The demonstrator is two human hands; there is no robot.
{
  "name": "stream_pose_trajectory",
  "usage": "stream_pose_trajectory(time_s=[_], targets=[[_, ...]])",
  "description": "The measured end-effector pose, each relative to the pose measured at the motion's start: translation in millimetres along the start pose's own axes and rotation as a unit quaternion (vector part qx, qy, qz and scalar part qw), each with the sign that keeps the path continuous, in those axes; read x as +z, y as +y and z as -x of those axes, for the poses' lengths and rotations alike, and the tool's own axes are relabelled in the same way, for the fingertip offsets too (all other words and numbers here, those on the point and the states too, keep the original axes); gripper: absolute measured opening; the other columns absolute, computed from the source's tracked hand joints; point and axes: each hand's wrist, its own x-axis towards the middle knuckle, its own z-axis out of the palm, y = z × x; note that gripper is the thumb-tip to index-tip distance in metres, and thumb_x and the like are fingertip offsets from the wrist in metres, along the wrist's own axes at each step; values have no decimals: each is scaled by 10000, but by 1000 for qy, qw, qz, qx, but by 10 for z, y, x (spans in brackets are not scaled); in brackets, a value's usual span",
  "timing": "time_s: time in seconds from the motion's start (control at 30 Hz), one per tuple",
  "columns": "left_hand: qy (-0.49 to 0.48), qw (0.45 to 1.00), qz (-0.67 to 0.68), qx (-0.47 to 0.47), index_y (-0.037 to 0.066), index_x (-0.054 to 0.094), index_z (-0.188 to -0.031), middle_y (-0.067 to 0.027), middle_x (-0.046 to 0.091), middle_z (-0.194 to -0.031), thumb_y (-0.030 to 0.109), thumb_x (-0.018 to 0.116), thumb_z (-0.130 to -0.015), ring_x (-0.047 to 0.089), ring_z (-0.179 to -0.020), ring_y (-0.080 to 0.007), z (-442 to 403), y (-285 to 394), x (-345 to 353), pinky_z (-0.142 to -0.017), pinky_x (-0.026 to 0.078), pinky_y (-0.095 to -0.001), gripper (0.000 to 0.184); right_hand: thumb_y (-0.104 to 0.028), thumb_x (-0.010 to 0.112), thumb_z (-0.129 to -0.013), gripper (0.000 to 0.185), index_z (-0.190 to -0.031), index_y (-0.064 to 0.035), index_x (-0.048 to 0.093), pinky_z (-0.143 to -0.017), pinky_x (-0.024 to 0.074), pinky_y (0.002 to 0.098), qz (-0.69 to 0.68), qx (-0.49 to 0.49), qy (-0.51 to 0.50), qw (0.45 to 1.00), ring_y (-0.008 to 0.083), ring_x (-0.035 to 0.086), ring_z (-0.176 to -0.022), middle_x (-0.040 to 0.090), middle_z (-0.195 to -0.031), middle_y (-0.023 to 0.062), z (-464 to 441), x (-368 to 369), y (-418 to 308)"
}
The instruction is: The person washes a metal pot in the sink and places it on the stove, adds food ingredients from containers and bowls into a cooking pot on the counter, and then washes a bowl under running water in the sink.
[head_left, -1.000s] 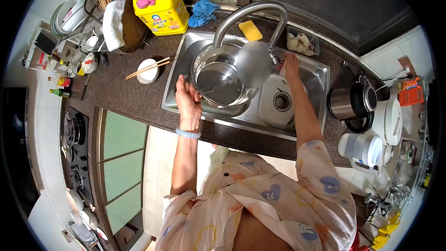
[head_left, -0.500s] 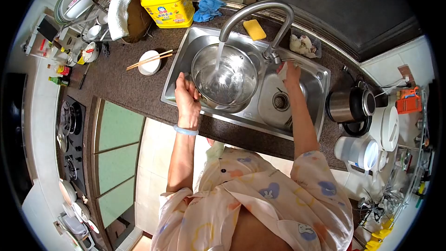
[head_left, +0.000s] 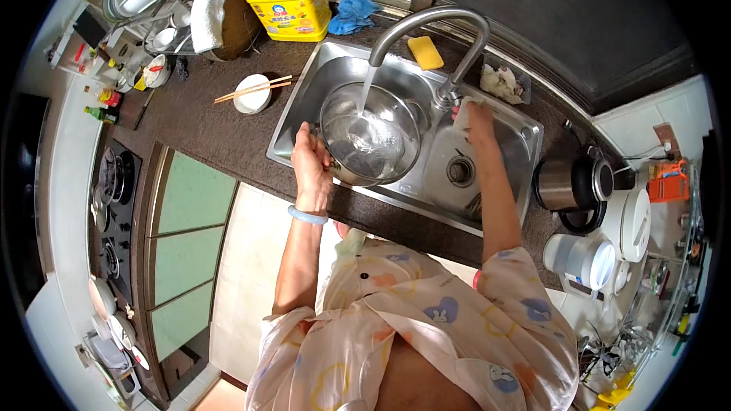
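Note:
A shiny metal pot [head_left: 343, 156] sits in the left basin of the steel sink [head_left: 426, 194], slightly tilted, with water inside. A stream from the curved faucet [head_left: 426, 14] runs into it. My left hand [head_left: 311, 161], a pale bangle on its wrist, has its fingers curled round the pot's left side, where a handle may be hidden. Over the right basin, beside the faucet base, my right hand [head_left: 480, 120] is closed on a pale, flat cloth-like piece [head_left: 461, 116], partly covered by the fingers.
Behind the sink are a yellow sponge [head_left: 425, 53], a blue cloth [head_left: 354, 14], a yellow jug [head_left: 288, 4] and a plastic tub of scraps [head_left: 505, 84]. A white bowl with chopsticks [head_left: 253, 99] stands to the left. An electric kettle [head_left: 567, 181] stands right.
The pot now tilts more, its near left side held by my left hand. My right hand has shifted little, and more of the pale piece shows. The water keeps running.

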Motion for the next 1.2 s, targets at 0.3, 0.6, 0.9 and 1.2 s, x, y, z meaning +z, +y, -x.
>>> stream_pose_trajectory(time_s=[0.3,0.6,0.9,1.2], targets=[[-1,999,-21,36,171,436,-632,49,307,-480,331,519,-963,278,-414,-84,138,133,-192,-404,240,-263,378,-114,476,-918,298,-1169,44,456,-547,546,352,353,-120,-69,925,240,671,-669,622,-884,174,-33,-109,-148],[25,993,-79,82,188,402,-625,63,303,-507,347,508,-977,244,-436,-61,481,650,-634,-408,194,-253,400,-254,418,-992,399,-1339,-57,431,-986,403,368,385,-202,-494,753,285,518,-1157,522,-1252,185,1509,1484,-388],[67,993,-23,97,191,341,-617,63,261,-483,342,490,-988,196,-406,-68,619,797,-1253,-380,173,-253,427,-167,621,-870,521,-1345,-92,421,-1052,365,457,532,-392,-477,580,390,427,-1272,357,-1418,242,1939,2427,540],[63,993,76,61,194,322,-622,63,259,-475,319,513,-981,202,-378,-66,514,782,-1658,-350,193,-230,426,-142,600,-874,362,-1204,-81,465,-847,522,471,631,-369,-433,527,411,589,-1059,487,-1166,258,2090,2664,895]])
